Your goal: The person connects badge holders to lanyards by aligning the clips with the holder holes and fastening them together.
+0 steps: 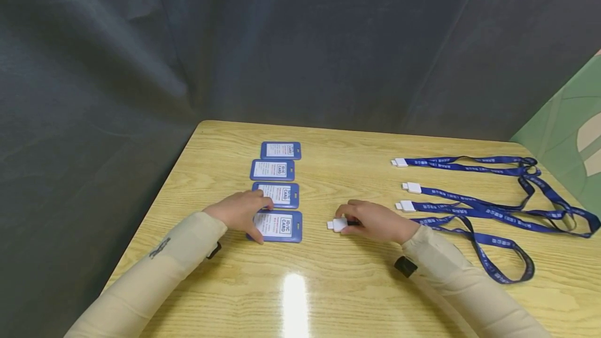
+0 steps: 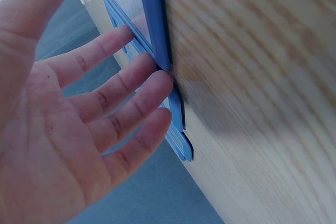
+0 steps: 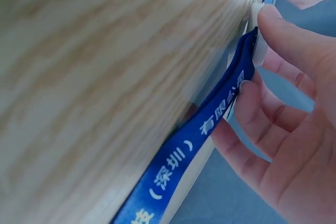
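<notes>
Near the left end of a row of blue ID card holders, my left hand (image 1: 240,213) spans the nearest card holder (image 1: 280,226), which lies flat. Its thumb is by the near edge and its fingers reach the far side. In the left wrist view, relaxed fingers touch the edge of the card holder (image 2: 152,19). My right hand (image 1: 375,221) pinches the white end clip (image 1: 335,225) of a blue lanyard between thumb and fingers, low over the table. The strap of this lanyard (image 3: 176,163), printed with white characters, trails away under the palm. A gap separates clip and holder.
Behind the nearest holder lie more blue card holders (image 1: 273,169) in a column. Several blue lanyards with white clips (image 1: 414,188) spread across the right side of the wooden table (image 1: 347,286). Dark cloth (image 1: 328,51) hangs behind and to the left.
</notes>
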A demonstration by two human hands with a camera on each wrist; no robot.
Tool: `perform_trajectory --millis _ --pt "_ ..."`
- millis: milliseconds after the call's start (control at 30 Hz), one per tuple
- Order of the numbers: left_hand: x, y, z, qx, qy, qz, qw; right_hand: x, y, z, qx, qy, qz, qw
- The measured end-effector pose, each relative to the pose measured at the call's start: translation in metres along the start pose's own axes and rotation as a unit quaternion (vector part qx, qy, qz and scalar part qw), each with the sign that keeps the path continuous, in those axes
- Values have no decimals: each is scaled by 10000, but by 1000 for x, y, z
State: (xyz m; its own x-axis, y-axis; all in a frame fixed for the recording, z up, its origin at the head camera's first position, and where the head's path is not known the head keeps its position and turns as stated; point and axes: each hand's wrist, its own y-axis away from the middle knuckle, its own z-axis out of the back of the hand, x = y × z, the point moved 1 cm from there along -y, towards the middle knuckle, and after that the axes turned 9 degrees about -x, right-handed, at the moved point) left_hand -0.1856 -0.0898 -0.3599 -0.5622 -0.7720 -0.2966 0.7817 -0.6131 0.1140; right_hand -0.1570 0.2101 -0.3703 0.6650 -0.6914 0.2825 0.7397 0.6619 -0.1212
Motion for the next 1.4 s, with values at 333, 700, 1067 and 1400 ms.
perform_trajectory --millis 333,700,1067,1400 --pt "0 1 0 1 -5 -48 10000 3 -4 -1 -1 65 13 10000" --pt "-1 1 1 17 46 3 10000 6 -9 -3 -55 98 22 9999" --pt "-1 1 3 2 -2 -53 10000 11 -14 -7 -43 -17 12 10000" --pt "-1 2 3 9 -56 -37 10000 15 -19 -9 -30 -13 19 10000"
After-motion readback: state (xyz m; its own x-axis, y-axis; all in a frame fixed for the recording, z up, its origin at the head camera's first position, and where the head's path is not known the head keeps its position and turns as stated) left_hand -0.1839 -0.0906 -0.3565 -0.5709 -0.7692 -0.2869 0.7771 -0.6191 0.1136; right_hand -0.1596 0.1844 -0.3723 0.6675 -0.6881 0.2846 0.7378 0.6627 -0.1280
